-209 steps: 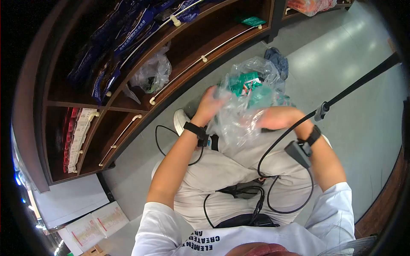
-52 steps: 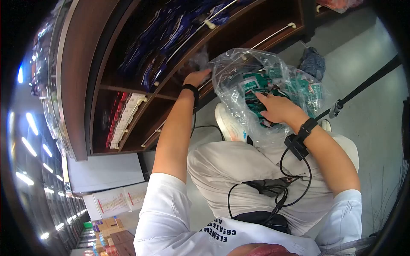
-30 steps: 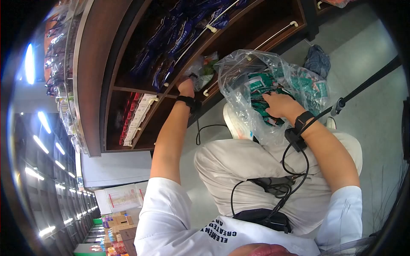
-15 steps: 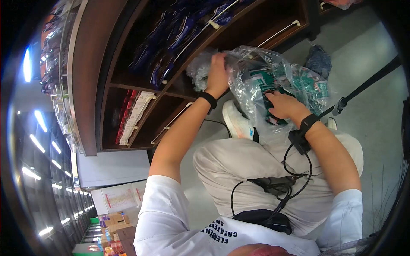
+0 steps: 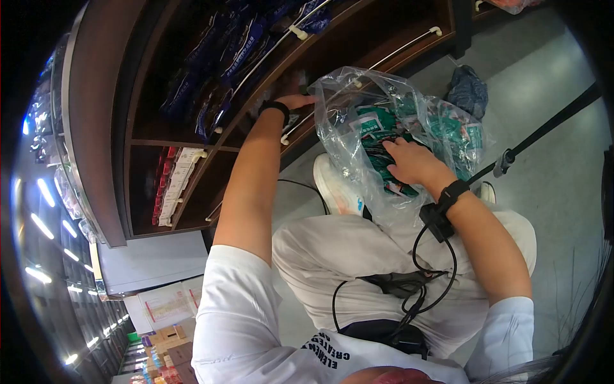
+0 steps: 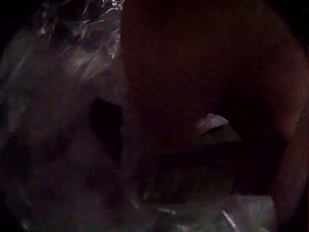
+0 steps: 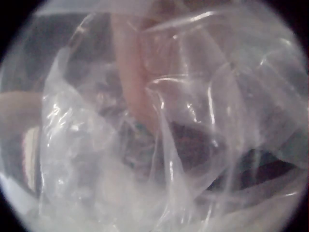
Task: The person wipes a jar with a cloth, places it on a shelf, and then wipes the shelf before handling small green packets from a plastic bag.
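A large clear plastic bag (image 5: 332, 121) stands on the floor with its mouth wide, full of green packets (image 5: 374, 125). Inside its mouth, my right hand (image 5: 419, 165) rests on the packets, fingers spread. The right wrist view shows its fingers (image 7: 133, 82) through wrinkled plastic. My left hand (image 5: 295, 102) reaches into the lower shelf compartment beside the bag, at a crumpled clear bag (image 5: 256, 105). In the dim left wrist view, clear plastic (image 6: 58, 82) lies beside this hand, with something greenish (image 6: 193, 179) below; I cannot tell what its fingers hold.
Dark wooden shelving (image 5: 144, 64) curves along the left, with blue packets (image 5: 240, 48) above and red-and-white boxes (image 5: 176, 185) below. A thin rail (image 5: 403, 48) fronts the compartment. A dark bundle (image 5: 468, 93) lies on the floor behind the bag. Cables (image 5: 422, 281) cross my lap.
My left hand went into the shelf, came out to the large bag's rim, and is now back in the shelf. My right hand stays on the packets. Earlier, both hands handled the bunched bag.
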Demonstrator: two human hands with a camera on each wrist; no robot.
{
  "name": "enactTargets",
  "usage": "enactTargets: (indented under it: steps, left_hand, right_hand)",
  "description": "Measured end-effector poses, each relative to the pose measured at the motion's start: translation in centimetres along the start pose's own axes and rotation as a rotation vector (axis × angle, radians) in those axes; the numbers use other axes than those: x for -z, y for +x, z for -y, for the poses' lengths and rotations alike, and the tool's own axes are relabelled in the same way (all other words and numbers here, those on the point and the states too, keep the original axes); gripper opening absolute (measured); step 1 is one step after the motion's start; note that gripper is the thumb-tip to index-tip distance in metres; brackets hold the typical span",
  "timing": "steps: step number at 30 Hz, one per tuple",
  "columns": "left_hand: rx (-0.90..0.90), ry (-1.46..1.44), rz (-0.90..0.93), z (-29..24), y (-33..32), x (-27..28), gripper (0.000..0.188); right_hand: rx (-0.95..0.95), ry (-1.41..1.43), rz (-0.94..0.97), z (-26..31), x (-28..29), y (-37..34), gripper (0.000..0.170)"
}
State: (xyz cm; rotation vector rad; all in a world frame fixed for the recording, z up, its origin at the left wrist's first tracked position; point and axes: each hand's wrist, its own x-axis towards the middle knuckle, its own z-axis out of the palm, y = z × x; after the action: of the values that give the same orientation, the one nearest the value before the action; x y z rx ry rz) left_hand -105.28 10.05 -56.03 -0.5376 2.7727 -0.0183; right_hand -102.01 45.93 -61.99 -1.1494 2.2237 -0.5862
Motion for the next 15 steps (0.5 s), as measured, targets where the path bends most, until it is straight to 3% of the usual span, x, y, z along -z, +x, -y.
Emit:
enactTargets:
  steps: [2,4,8,15]
  left_hand:
    - [-0.026,-0.048,0.080,0.9,0.4,-0.3,0.116]
    - [-0.220,-0.108,-0.028,1.4,0.5,-0.2,0.089]
    - [-0.099,-0.035,0.024,2.8,1.5,-0.7,0.078]
    - [-0.004,0.178,-0.173,-0.2,-1.4,-1.5,0.057]
  right_hand:
    - [-0.003,0.005,-0.006,-0.1,0.0,0.0,0.056]
    - [-0.003,0.007,-0.015,-0.1,0.1,-0.1,0.055]
    - [0.011,0.019,-0.043,-0.2,0.0,-0.1,0.053]
    - [0.054,0.041,-0.059,-0.8,-0.5,0.0,0.052]
